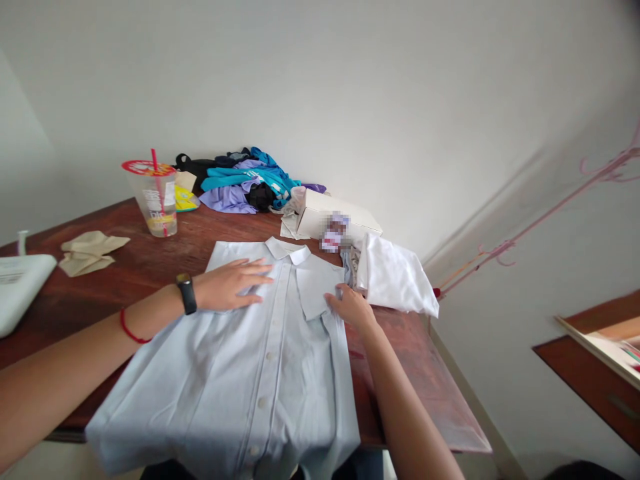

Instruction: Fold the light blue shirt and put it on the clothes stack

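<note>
Smoothing the pale shirt (220, 373) and arranging its side seems the step in hand, by my judgement; the next move calls for light pressure, so the cloth doesn't bunch. It lies buttons up on the table (415, 373), collar away, hem over the near edge. Of the 2 hands, the left hand (230, 285) spreads flat on the chest, gripping nothing; the right hand (353, 307) curls at the side, whether pinching I can't tell. The white garment (397, 273) crowds it; more room lies nearer, toward the right edge.
</note>
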Demonstrator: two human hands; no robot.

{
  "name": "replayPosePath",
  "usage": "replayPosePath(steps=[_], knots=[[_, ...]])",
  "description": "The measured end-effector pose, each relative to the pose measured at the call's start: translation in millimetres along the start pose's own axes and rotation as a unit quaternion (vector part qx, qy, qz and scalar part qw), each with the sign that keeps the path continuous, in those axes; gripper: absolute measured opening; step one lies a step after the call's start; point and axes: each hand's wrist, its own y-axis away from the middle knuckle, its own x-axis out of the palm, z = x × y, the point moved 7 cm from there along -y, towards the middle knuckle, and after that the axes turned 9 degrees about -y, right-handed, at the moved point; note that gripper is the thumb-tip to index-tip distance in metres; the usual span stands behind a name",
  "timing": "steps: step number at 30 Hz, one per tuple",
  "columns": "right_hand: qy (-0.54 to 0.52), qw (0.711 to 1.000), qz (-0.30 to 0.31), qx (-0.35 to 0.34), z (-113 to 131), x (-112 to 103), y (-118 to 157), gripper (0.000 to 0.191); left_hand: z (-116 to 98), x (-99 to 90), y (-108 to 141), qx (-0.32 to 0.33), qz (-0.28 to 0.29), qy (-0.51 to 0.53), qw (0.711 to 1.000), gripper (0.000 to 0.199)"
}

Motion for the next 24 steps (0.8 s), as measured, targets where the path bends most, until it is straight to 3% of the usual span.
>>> replayPosePath(steps=[3, 6, 13, 19, 24], knots=[[-0.005, 1.000, -0.008, -0.013, -2.9, 0.7, -4.3, 0.054, -40.5, 21.7, -3.0, 0.062, 0.017, 0.011, 0.998, 0.048], [-0.015, 1.000, -0.020, -0.013, -6.8, 0.5, -7.0, 0.056, -56.0, 31.8, -1.8, 0.080, 0.014, 0.007, 0.997, 0.053], [-0.058, 0.996, -0.054, -0.040, -8.5, 0.4, -12.1, 0.058, -52.8, 34.8, -0.5, 0.074, 0.043, -0.016, 0.996, 0.056], [-0.128, 0.989, -0.043, -0.068, -7.9, 2.7, -16.8, 0.040, -53.3, 35.1, -0.8, 0.067, 0.048, 0.005, 0.997, 0.056], [-0.139, 0.988, -0.018, -0.068, -10.3, 7.2, -18.6, 0.042, -53.8, 37.3, -1.2, 0.064, 0.088, -0.016, 0.994, 0.059]])
